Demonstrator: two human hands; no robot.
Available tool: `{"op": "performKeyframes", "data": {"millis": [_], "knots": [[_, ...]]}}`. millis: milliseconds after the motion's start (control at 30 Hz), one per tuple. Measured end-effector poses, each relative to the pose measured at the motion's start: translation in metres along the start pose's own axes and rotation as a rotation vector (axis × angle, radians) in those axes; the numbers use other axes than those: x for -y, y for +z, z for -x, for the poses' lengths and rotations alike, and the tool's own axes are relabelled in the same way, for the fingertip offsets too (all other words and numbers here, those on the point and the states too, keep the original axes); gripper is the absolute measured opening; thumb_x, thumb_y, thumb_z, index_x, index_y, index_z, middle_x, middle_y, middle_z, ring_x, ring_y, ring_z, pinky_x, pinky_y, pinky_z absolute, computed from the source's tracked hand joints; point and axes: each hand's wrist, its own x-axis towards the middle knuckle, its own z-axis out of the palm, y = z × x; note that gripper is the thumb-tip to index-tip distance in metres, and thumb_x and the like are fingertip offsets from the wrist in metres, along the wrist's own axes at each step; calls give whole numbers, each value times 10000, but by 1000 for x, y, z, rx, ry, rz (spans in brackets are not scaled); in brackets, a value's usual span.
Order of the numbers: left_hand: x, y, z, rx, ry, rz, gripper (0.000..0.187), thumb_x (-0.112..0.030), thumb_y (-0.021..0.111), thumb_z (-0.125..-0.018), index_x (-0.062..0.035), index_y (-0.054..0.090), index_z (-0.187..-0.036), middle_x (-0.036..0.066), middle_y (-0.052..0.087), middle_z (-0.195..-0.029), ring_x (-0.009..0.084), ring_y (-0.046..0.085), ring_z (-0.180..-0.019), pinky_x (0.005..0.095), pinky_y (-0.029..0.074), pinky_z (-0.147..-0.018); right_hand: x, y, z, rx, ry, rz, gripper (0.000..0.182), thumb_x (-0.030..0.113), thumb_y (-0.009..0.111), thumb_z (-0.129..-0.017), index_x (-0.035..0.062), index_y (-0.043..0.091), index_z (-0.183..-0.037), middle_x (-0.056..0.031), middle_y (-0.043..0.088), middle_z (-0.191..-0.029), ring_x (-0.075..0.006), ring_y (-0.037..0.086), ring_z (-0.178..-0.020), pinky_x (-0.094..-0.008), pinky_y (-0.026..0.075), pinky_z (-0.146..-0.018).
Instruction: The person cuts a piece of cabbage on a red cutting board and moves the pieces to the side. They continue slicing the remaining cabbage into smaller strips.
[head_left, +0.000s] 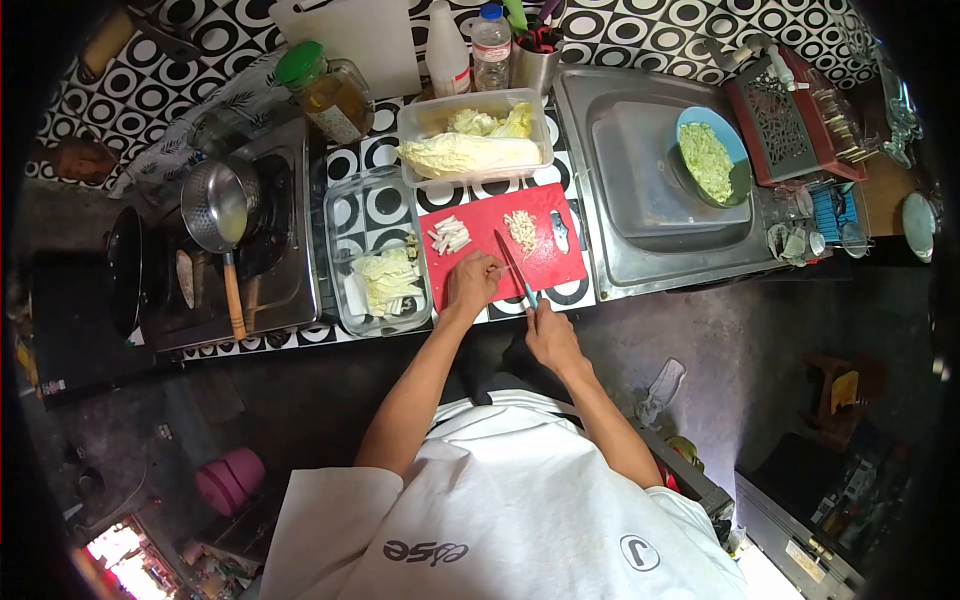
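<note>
On a red cutting board (556, 268) my left hand (473, 283) has its fingers closed on a thin pale vegetable strip. My right hand (550, 335) grips the blue handle of a knife (514, 264), whose blade points up the board beside my left fingertips. A pile of white strips (449, 235) lies at the board's upper left. Finely chopped pale bits (521, 231) lie right of the blade's tip. Left of the board, a clear container (384, 283) holds cut cabbage. Behind the board, another plastic container (474, 141) holds larger cabbage pieces.
At left, a pan (221, 206) with a wooden handle sits on the stove (293, 235). A bowl of chopped greens (711, 158) rests on an upturned tub in the sink (655, 262). A green-lidded jar (335, 100) and bottles (491, 50) stand at the back.
</note>
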Motion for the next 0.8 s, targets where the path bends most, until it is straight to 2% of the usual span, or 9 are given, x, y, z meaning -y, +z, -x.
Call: {"op": "performKeyframes", "data": {"millis": [133, 233, 433, 500, 600, 733, 800], "knots": [[1, 2, 1, -31, -2, 42, 125, -146, 692, -735, -51, 681, -815, 123, 615, -778, 271, 609, -681, 367, 473, -614, -4, 8, -1, 2, -3, 14, 290, 224, 410, -925, -50, 442, -1015, -334, 586, -874, -500, 560, -880, -549, 434, -785], [6, 7, 2, -32, -38, 69, 81, -135, 688, -726, -88, 685, -793, 96, 584, -747, 268, 590, -720, 375, 472, -653, -9, 19, -4, -20, -12, 27, 274, 210, 411, -922, -54, 432, -991, -330, 590, -834, -501, 568, -845, -552, 440, -763], [13, 8, 5, -36, 16, 206, 112, -93, 673, -708, -89, 712, -813, 95, 583, -753, 271, 580, -730, 373, 471, -659, -10, 33, -18, -90, -43, 7, 249, 188, 422, -910, -55, 426, -960, -325, 593, -800, -493, 578, -818, -540, 455, -740], [13, 4, 8, -38, 180, 68, 161, -49, 639, -703, -79, 714, -842, 98, 587, -782, 276, 573, -758, 375, 472, -665, -6, 30, -22, -100, -46, 17, 241, 182, 427, -905, -52, 427, -963, -326, 593, -805, -489, 580, -821, -536, 457, -741], [14, 1, 10, -22, 243, 26, 197, -11, 599, -702, -74, 714, -848, 100, 589, -809, 280, 567, -782, 370, 478, -683, -1, 24, -28, -97, -77, 70, 228, 171, 441, -892, -47, 436, -957, -328, 593, -821, -482, 584, -832, -527, 459, -755], [15, 0, 7, -15, 234, 33, 214, -4, 578, -710, -78, 713, -858, 105, 595, -801, 287, 579, -773, 373, 486, -690, 6, 13, -29, -65, -53, 58, 239, 169, 470, -870, -50, 449, -963, -328, 593, -834, -477, 584, -857, -519, 461, -775], [13, 1, 4, -12, 124, 80, 212, -14, 569, -723, -81, 710, -865, 111, 602, -793, 294, 593, -768, 381, 492, -690, 9, 6, -24, -50, -40, 50, 247, 170, 478, -865, -53, 451, -967, -327, 593, -834, -477, 583, -864, -517, 462, -779]]}}
